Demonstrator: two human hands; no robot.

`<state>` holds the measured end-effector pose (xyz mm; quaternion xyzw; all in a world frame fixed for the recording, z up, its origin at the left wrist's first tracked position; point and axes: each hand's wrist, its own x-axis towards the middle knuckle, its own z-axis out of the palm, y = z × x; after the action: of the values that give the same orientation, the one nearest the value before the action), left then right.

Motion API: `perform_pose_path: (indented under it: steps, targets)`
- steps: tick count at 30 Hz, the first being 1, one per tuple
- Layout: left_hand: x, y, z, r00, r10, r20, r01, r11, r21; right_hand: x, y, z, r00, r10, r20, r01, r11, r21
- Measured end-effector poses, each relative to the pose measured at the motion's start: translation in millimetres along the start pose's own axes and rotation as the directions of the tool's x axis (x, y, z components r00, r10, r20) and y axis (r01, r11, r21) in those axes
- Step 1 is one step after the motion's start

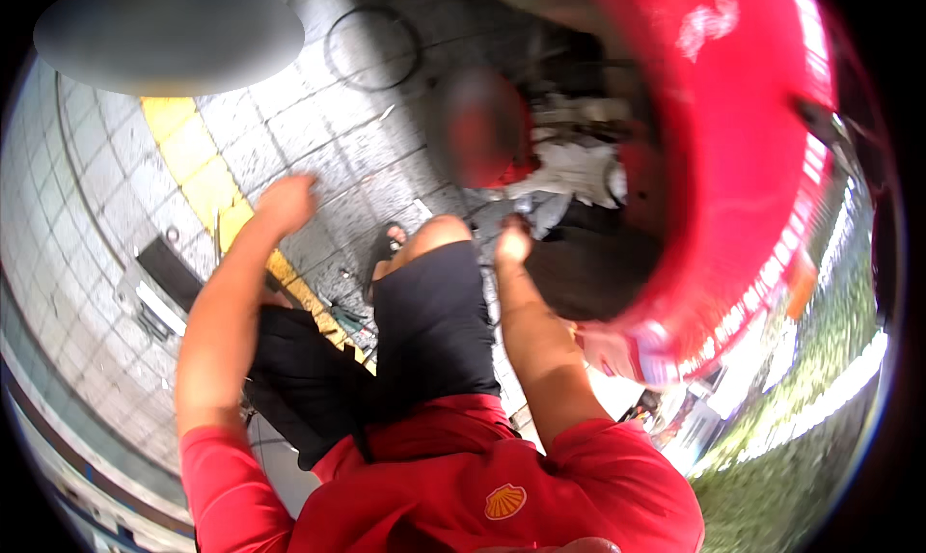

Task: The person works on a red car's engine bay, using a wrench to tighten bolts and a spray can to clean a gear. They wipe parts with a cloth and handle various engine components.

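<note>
My left hand (pixel 286 204) hangs over the paved floor to the left of my knees, its fingers curled in, and nothing shows in it. My right hand (pixel 513 242) reaches to the edge of the open wheel arch (pixel 603 249) of a red car (pixel 743 157). Its fingers are blurred and look closed around something small that I cannot make out. Just past that hand are pale metal parts (pixel 579 172) inside the arch. A rounded dark and red shape (pixel 479 128), too blurred to name, stands beside them.
A thin black ring (pixel 374 48) lies on the grey tiles. A yellow stripe (pixel 188 148) crosses the floor at left, with several small tools (pixel 349 319) near my legs. A dark flat piece (pixel 169 271) lies farther left. A blurred grey oval (pixel 169 37) covers the upper left.
</note>
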<state>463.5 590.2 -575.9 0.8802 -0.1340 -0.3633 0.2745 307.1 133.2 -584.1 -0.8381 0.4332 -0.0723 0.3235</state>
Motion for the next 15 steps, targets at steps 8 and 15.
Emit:
perform_pose_path:
  steps: [8,15]
  targets:
    - [-234.7,59.1,-190.0,0.993,0.055,0.105,-0.072,0.983,0.167,-185.4,-260.4,-216.8,0.691,-0.366,0.623,0.385,0.916,0.111]
    - [-347.0,158.0,-275.5,0.996,0.045,0.081,-0.048,0.998,0.028,-249.5,-332.9,-427.1,0.795,-0.434,0.423,0.313,0.892,0.327]
